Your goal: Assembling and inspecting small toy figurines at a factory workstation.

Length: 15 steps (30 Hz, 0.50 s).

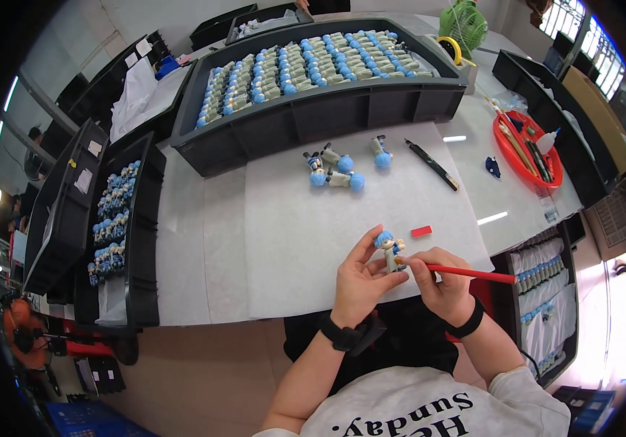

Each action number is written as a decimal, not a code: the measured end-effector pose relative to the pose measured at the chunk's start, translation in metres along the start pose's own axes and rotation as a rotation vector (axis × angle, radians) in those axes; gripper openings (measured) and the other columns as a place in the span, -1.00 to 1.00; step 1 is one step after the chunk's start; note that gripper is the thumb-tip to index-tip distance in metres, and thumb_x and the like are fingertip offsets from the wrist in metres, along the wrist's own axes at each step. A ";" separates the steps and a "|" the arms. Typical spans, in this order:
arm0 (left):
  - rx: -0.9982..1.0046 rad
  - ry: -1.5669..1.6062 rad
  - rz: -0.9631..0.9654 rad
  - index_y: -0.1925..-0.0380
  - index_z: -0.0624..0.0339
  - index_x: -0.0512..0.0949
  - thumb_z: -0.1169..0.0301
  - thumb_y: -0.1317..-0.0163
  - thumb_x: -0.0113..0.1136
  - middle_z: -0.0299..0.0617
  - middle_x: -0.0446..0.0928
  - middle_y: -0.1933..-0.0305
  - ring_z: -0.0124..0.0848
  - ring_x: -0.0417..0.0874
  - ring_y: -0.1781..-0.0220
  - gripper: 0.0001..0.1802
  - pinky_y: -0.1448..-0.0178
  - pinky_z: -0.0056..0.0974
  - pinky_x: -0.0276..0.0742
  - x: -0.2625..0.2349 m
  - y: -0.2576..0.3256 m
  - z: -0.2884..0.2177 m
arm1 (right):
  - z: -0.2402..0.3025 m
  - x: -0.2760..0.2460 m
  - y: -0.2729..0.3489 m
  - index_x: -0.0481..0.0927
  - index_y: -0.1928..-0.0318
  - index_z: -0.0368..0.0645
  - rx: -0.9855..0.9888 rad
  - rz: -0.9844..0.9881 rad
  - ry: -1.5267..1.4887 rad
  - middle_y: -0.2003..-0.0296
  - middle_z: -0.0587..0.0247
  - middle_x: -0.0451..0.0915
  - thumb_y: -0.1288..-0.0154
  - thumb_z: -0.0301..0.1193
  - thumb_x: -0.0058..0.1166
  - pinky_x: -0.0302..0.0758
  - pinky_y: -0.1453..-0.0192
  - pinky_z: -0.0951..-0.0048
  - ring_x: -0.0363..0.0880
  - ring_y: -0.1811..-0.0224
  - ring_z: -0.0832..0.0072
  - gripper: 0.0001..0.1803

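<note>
at six o'clock over the counter [291, 240], the left hand [360, 280] has its grip closed on a blue-haired figurine [389, 250], held upright so the right hand [440, 280], pinching a red brush [466, 272], reaches it.

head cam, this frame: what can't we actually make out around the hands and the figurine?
- Head view: tip of the thin red pencil-like tool is hidden behind the right hand fingers.
- Lower body of the small blue-haired figurine is covered by the left hand.
- Figurine's painted detail: too small to read.
- Rows of blue-headed figurines in the large dark grey tray: blurred, uncountable.
- Small red block on the table: kind unclear.
</note>
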<state>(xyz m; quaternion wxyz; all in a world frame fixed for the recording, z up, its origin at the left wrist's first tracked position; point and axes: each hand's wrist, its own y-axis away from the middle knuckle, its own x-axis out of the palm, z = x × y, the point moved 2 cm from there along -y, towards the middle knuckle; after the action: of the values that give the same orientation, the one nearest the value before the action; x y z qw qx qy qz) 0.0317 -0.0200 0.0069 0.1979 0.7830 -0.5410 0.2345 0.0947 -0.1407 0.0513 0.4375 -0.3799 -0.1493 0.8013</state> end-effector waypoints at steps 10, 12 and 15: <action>0.012 -0.006 0.004 -0.17 0.27 0.16 0.80 0.12 0.21 -0.12 0.34 -0.05 -0.33 0.49 0.03 -0.22 0.00 -0.29 0.54 0.001 0.001 0.000 | 0.002 -0.003 -0.006 0.49 0.37 -0.24 0.006 0.060 -0.029 0.60 0.20 0.43 -0.16 -0.51 0.06 0.29 0.57 0.51 0.38 0.64 0.42 -0.94; -0.002 -0.025 -0.020 -0.17 0.27 0.16 0.81 0.13 0.20 -0.11 0.34 -0.04 -0.32 0.50 0.03 -0.21 0.00 -0.29 0.54 0.001 0.000 0.000 | 0.001 -0.005 -0.006 0.48 0.35 -0.25 0.029 0.160 -0.033 0.58 0.17 0.44 -0.15 -0.54 0.05 0.32 0.54 0.52 0.42 0.60 0.39 -0.94; -0.006 0.012 0.012 -0.18 0.26 0.15 0.81 0.14 0.20 -0.10 0.35 -0.03 -0.30 0.52 0.04 -0.20 0.01 -0.30 0.54 0.002 0.000 -0.001 | 0.001 -0.022 -0.014 0.48 0.34 -0.25 -0.001 0.070 0.037 0.58 0.16 0.44 -0.15 -0.55 0.05 0.33 0.53 0.51 0.44 0.59 0.35 -0.95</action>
<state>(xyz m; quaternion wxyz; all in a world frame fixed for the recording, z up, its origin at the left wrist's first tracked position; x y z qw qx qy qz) 0.0322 -0.0209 0.0082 0.2020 0.7776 -0.5454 0.2389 0.1096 -0.1503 0.0708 0.4116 -0.4000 -0.1279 0.8088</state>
